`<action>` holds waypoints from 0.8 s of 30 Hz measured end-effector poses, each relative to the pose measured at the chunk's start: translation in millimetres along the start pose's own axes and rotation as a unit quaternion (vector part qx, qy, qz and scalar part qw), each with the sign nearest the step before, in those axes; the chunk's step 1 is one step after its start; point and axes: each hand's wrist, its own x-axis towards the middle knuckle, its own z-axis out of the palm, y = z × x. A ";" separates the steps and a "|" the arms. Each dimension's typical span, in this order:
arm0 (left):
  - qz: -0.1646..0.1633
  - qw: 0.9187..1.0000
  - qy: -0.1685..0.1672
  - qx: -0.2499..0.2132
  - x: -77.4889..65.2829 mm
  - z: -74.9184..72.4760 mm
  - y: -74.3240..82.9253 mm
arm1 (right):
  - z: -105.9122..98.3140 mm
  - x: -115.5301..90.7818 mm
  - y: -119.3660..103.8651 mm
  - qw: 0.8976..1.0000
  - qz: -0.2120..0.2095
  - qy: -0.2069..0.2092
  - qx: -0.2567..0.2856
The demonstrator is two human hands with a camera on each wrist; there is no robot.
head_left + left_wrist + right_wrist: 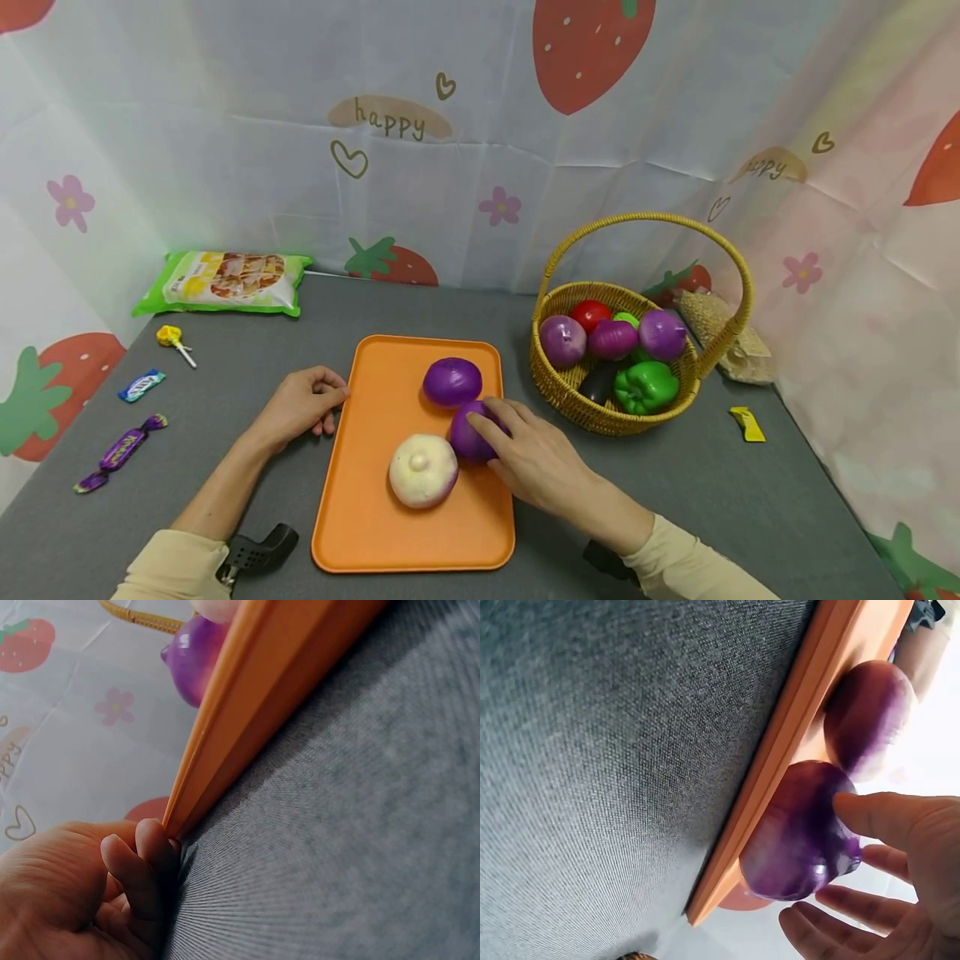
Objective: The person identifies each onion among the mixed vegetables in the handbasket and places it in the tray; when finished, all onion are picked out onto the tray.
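Observation:
An orange tray (352,517) lies on the grey table. On it are a purple onion (452,382), a second purple onion (463,433) and a white-and-purple turnip-like vegetable (422,469). My left hand (303,404) is at the tray's left side; in the left wrist view its fingertips (154,836) pinch the rim. The right hand (540,458) reaches over the second onion from the right and holds it loosely where it rests on the tray. Its thumb touches one side of that onion (799,832), with the other fingers around the far side.
A wicker basket (551,379) of toy vegetables stands right of the tray, its tall handle arching up. A green snack bag (225,283) lies back left. A lollipop (170,336) and wrapped candies (123,448) lie left. At right are a yellow candy (747,424) and a beige bag (727,333).

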 end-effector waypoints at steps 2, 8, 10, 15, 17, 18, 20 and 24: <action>0.002 1.000 0.000 -0.001 -0.5 -0.3 0.5 | -0.7 0.0 0.0 1.000 0.001 -0.004 -0.001; 0.000 1.000 -0.001 -0.003 -0.2 -0.2 0.1 | -8.8 0.4 2.6 1.000 -0.004 0.008 -0.001; -0.002 1.000 -0.001 -0.001 0.5 0.2 -0.6 | -15.6 1.9 7.3 1.000 -0.003 0.030 0.000; -0.004 1.000 0.000 0.001 2.5 0.9 -2.9 | -43.0 8.8 36.8 0.996 0.018 0.085 -0.008; -0.003 1.000 -0.001 0.000 3.0 0.9 -3.4 | -56.4 12.2 55.6 0.994 0.037 0.099 -0.014; -0.003 1.000 -0.001 -0.001 3.1 0.9 -3.5 | -62.9 14.0 66.0 0.993 0.048 0.104 -0.018; -0.002 1.000 -0.002 -0.002 3.1 0.9 -3.9 | -74.7 17.6 88.8 0.991 0.074 0.106 -0.022; -0.002 1.000 -0.002 -0.001 2.3 1.0 -5.1 | -89.7 21.2 134.8 0.986 0.150 0.060 -0.027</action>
